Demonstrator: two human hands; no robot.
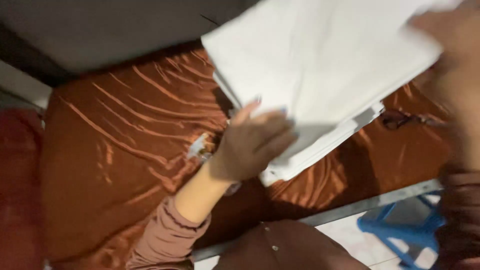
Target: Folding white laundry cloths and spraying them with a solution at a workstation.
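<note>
A stack of folded white cloth [320,65] fills the upper right of the frame, tilted so that its lower edge hangs just above the middle of the picture. The left hand [252,142], at the centre of the frame, presses against that lower edge from below, its fingers [265,125] spread flat against the white layers and partly tucked under them; it supports the stack rather than closing around it. A dusty-pink ribbed sleeve [167,235] covers the forearm toward the lower left.

The right hand [450,55] sits at the far right edge, very blurred. It meets the upper right corner of the white cloth, but whether its fingers pinch the cloth or merely lie on it cannot be told. A dark brown sleeve [460,215] runs down the right edge beneath it.

Under the stack, a shiny rust-orange satin fabric [115,145] lies creased across the desk [360,206], whose grey metal edge shows along the lower right. A small white tag or scrap [197,147] rests on the satin just left of the left hand's wrist. A small dark object [400,119], too blurred to identify, lies on the satin at the right. A blue plastic stool [405,235] stands on the pale floor in the lower right corner.
</note>
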